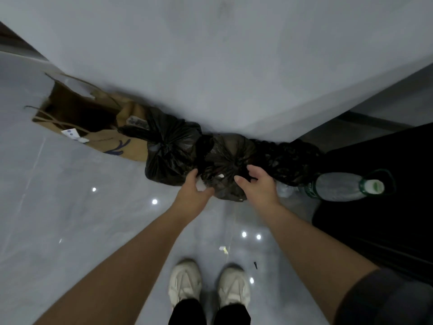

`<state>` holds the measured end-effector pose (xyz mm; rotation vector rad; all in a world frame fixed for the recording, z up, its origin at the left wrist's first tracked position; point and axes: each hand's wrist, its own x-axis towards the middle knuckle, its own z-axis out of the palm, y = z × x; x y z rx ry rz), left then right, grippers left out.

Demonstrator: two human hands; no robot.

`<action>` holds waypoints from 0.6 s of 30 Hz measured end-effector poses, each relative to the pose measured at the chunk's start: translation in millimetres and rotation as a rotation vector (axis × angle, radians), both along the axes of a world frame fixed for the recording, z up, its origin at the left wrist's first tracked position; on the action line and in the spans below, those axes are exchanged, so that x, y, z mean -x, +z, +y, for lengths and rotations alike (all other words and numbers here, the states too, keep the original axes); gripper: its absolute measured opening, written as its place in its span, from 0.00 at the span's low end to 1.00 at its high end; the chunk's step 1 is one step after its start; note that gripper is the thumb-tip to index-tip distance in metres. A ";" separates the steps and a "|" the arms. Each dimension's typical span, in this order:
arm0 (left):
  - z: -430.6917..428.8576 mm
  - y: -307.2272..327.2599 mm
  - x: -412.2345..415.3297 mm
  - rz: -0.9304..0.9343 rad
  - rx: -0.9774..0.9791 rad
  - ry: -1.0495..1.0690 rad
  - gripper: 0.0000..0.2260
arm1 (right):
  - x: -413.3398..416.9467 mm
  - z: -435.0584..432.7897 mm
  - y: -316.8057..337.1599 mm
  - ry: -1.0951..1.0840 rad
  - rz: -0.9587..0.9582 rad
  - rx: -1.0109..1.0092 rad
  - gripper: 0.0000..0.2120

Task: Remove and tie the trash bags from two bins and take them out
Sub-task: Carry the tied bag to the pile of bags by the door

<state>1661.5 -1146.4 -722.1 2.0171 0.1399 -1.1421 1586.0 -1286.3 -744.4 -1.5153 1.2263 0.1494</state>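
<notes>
Both hands rest on the middle trash bag (pixel 230 160), which sits on the floor (pixel 70 219) against the wall (pixel 234 78), directly ahead of the shoes (pixel 208 285). The left hand (pixel 193 192) has its fingers curled at the bag's lower left side; whether it grips plastic cannot be told. The right hand (pixel 260 184) lies on the right side, fingers bent over the gathered top. A second tied bag (pixel 167 151) touches it on the left, nearer the left hand; darker bags lie to the right. The row runs left to right along the wall. Beyond: a paper bag (pixel 93 118) leftward, a plastic bottle (pixel 346 186) rightward.
</notes>
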 end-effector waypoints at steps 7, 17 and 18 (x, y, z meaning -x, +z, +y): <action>51.8 122.4 40.5 -0.047 -0.061 -0.084 0.25 | 44.3 45.7 119.3 0.042 -0.016 -0.030 0.22; 109.7 277.0 129.9 -0.250 0.132 0.309 0.08 | 96.0 124.3 255.7 0.094 -0.248 0.028 0.11; 115.3 284.1 136.3 -0.253 0.138 0.343 0.08 | 100.5 133.2 262.8 0.096 -0.263 0.023 0.10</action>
